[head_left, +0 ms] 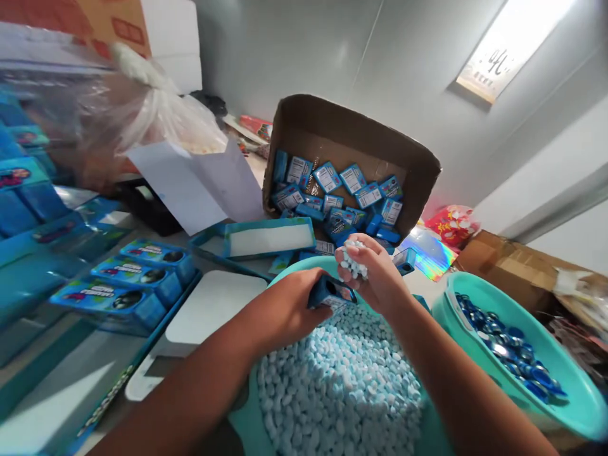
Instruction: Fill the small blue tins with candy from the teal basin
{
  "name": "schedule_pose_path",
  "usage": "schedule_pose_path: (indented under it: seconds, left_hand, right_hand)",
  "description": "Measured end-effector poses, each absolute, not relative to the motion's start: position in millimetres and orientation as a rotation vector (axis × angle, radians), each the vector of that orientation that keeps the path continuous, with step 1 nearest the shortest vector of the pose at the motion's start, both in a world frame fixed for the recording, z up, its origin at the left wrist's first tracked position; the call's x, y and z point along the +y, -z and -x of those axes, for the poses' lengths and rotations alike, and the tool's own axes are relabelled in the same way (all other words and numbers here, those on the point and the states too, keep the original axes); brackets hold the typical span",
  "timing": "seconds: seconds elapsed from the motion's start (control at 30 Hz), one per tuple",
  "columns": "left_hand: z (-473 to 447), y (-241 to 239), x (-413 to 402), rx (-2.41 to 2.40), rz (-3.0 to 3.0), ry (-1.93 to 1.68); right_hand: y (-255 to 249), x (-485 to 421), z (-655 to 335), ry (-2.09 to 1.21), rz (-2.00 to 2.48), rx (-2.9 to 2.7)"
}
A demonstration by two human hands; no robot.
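Note:
My left hand is closed around a small blue box, holding it over a teal basin heaped with pale blue candies. My right hand is cupped around a handful of the same candies, right beside the box's open end. Both hands hover above the heap, nearly touching each other.
A tipped cardboard box full of small blue boxes lies behind the hands. A second teal basin with dark blue lids is at the right. Blue display trays with packed boxes sit at left, a plastic bag behind them.

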State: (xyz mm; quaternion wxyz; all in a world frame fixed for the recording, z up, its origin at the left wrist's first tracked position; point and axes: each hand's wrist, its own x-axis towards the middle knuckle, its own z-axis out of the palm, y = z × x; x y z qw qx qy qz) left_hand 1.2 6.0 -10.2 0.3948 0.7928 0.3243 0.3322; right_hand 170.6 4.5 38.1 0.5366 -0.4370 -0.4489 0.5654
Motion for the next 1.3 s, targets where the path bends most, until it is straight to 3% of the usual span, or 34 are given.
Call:
schedule_pose_path:
  seconds: [0.33, 0.5, 1.3]
  left_hand:
    - [-4, 6, 5, 0.927, -2.057, -0.771]
    - [-6, 13, 8, 1.020, -2.070, -0.774]
    - [-3, 12, 5, 0.899, -2.100, -0.537]
  right_hand:
    - [-36, 6, -161, -1.162, 0.917, -0.737]
    - [-37, 15, -150, -1.223, 0.968, -0.558]
    - [-22, -4, -144, -1.290, 0.857, -0.709]
